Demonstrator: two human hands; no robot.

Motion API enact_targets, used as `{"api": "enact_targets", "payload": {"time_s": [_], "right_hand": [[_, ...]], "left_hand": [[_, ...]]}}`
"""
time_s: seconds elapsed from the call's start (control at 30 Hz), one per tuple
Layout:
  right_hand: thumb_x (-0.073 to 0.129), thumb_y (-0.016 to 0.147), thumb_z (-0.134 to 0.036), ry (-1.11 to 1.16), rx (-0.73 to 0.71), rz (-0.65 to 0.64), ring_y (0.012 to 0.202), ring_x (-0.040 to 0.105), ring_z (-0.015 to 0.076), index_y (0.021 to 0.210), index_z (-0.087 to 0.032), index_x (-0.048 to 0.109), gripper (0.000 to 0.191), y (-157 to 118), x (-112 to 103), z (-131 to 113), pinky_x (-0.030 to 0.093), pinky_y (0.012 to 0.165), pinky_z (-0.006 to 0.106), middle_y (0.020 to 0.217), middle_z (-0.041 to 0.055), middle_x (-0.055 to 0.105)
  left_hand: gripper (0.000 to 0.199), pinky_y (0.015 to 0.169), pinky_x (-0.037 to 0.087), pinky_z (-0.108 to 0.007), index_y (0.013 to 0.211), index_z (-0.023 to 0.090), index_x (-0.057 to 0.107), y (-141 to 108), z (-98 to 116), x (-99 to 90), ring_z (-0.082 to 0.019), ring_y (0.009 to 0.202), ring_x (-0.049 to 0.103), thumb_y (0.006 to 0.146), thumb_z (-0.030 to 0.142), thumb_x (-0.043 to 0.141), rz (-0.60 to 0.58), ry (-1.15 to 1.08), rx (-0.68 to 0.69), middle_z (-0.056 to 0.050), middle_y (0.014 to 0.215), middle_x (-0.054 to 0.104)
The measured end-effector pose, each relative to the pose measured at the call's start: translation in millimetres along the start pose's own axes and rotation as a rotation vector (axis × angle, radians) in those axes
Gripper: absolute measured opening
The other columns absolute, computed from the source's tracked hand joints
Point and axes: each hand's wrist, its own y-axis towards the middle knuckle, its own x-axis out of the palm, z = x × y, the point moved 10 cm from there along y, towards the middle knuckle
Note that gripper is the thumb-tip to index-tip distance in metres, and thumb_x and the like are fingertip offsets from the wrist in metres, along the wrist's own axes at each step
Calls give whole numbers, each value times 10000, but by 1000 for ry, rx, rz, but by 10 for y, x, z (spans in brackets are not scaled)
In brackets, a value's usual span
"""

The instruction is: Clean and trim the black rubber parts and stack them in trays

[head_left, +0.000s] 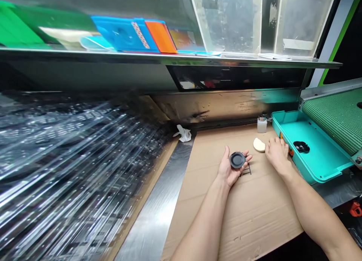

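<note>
Left hand [226,169]: palm up, fingers part curled — cradling a round black disc [237,160].
Right hand [277,154]: fingers spread, empty — resting on brown corrugated cardboard [254,215].

Bright, even light, apparently from above, fills a workbench seen through a wide head-worn lens. Glare runs along a steel strip [158,204] and the glossy shelf edge [169,58]. Heavy blur smears clear plastic sheets [76,166] at left into streaks. A cardboard sheet [240,215] stays in focus, as does a black disc [237,160] on the left hand [227,166]; the right hand [278,155] casts only a soft shadow. Straight edges bend toward the frame's borders.
</note>
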Motion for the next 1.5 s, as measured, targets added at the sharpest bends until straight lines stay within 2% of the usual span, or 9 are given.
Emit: {"api": "enact_targets", "payload": {"time_s": [0.23, 0.33, 0.43, 0.53, 0.63, 0.83, 1.03, 1.27, 1.5], "right_hand": [[605, 901, -437, -114, -55, -294, 1054, 656, 337, 1147, -152, 703, 389, -102, 131, 48, 493, 813, 398, 1155, 202, 685], [646, 840, -280, -130, -117, -380, 856, 691, 278, 946, -160, 753, 191, -146, 105, 53, 463, 704, 327, 938, 165, 735], [614, 879, -349, 113, -285, -475, 714, 651, 210, 799, -185, 745, 224, -242, 61, -189, 419, 630, 272, 719, 75, 706], [491, 980, -369, 418, -416, -323, 774, 634, 164, 918, -203, 740, 306, -256, -135, -479, 425, 697, 240, 810, 31, 707], [466, 1012, -321, 440, -469, -133, 923, 622, 163, 1102, -222, 708, 276, -287, -172, -643, 430, 800, 244, 1033, 53, 685], [372, 1053, -365, 126, -505, -123, 918, 630, 219, 1160, -240, 689, 358, -450, 89, -827, 440, 795, 306, 1039, 82, 656], [437, 1005, -314, 14, -376, -181, 895, 655, 221, 971, -176, 736, 331, -421, 127, -699, 436, 774, 294, 1015, 116, 686], [415, 1028, -346, 110, -421, -87, 922, 648, 200, 1090, -221, 672, 292, -428, 105, -784, 421, 788, 280, 1031, 73, 699], [449, 1018, -339, 226, -289, -27, 920, 652, 187, 1120, -229, 624, 231, -303, 50, -553, 421, 745, 259, 1088, 52, 697]], "left_hand": [[380, 735, 646, -353, 1094, 93, 593, -12, 32, 59, -297, 1088, 707, 1032, 353, 322, -22, -110, 26, -229, 1142, 690], [364, 716, 650, -372, 1183, 92, 571, -7, 34, 64, -303, 1080, 710, 1023, 306, 324, -10, -116, 22, -239, 1176, 679], [368, 656, 639, -338, 1185, 101, 574, 24, 6, 50, -282, 1020, 729, 1032, 322, 323, 0, -68, 21, -223, 1147, 692], [381, 584, 601, -267, 1093, 96, 613, 63, -56, 70, -249, 913, 744, 1037, 361, 345, -28, 52, 47, -196, 1032, 723], [372, 498, 552, -236, 988, 107, 647, 75, -123, 92, -189, 697, 716, 1027, 381, 398, -41, 213, 124, -127, 869, 728], [431, 469, 524, -250, 783, 154, 630, 37, -156, 126, -143, 504, 603, 860, 577, 648, -40, 433, 318, -17, 603, 634], [564, 405, 486, -257, 774, 121, 657, 51, -92, 62, -138, 420, 569, 849, 675, 576, 31, 514, 341, -55, 609, 659], [489, 507, 540, -262, 747, 130, 635, 27, -67, 59, -148, 533, 619, 827, 612, 662, 45, 381, 330, -34, 625, 657], [403, 606, 586, -284, 996, 89, 692, 75, -39, 62, -182, 746, 709, 1028, 378, 413, -9, 223, 276, -126, 925, 747]]}}
